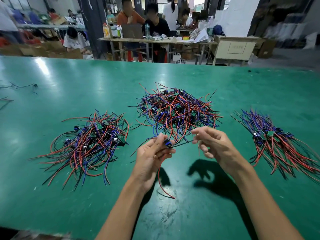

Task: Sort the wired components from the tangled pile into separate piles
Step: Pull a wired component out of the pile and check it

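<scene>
A tangled pile [178,111] of small circuit boards with red, blue and black wires lies on the green table [86,80] straight ahead. A looser pile [91,142] sits to its left, and a combed-out pile [277,142] lies at the right. My left hand [150,158] pinches one wired component [168,142] above the table, in front of the middle pile; its red wire [162,184] hangs down to the tabletop. My right hand [213,142] pinches a thin black wire of that component between thumb and fingertips, a little to the right.
A few stray wires [22,86] lie at the table's far left. Behind the table's back edge, several people sit at a wooden bench [155,40] with bottles, papers and boxes. The table's near edge runs along the lower left.
</scene>
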The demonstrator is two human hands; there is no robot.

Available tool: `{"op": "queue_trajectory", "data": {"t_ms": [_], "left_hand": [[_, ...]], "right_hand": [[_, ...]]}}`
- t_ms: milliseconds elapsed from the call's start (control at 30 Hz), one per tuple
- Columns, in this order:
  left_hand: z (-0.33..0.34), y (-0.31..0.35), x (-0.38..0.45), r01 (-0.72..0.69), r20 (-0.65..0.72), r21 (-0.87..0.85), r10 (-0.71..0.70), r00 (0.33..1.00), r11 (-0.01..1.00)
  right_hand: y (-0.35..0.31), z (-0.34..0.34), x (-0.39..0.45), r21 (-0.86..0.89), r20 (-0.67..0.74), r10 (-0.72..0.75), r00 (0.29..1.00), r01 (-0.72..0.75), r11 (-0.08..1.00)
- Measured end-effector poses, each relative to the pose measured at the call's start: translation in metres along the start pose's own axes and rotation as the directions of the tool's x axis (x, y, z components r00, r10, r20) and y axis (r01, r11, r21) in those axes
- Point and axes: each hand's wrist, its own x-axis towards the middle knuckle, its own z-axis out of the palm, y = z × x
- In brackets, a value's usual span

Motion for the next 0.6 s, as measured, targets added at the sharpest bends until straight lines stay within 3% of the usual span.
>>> {"op": "queue_trajectory", "data": {"t_ms": [67,133,333,500,600], "left_hand": [[0.000,0.001,0.000,-0.003,0.008,0.009,0.003,1.000,1.000],[0.000,0.000,0.001,-0.018,0.000,0.029,0.018,1.000,0.999],[-0.001,-0.003,0.001,-0.070,-0.070,0.122,0.079,0.994,0.990],[-0.001,-0.004,0.003,-0.091,-0.171,0.121,0.111,0.979,0.989],[-0.002,-0.005,0.003,-0.115,-0.206,0.151,0.146,0.968,0.982]], "right_hand": [[-0.001,-0.001,-0.005,0.172,0.240,0.018,0.971,-0.060,0.983],[0.000,0.005,-0.007,0.168,0.310,0.032,0.950,-0.088,0.982],[0.013,0.043,-0.006,-0.228,0.169,0.106,0.980,-0.066,0.971],[0.020,0.060,-0.008,-0.300,0.106,0.090,0.990,-0.055,0.952],[0.022,0.065,-0.010,-0.455,0.061,0.016,0.998,0.014,0.890]]}}
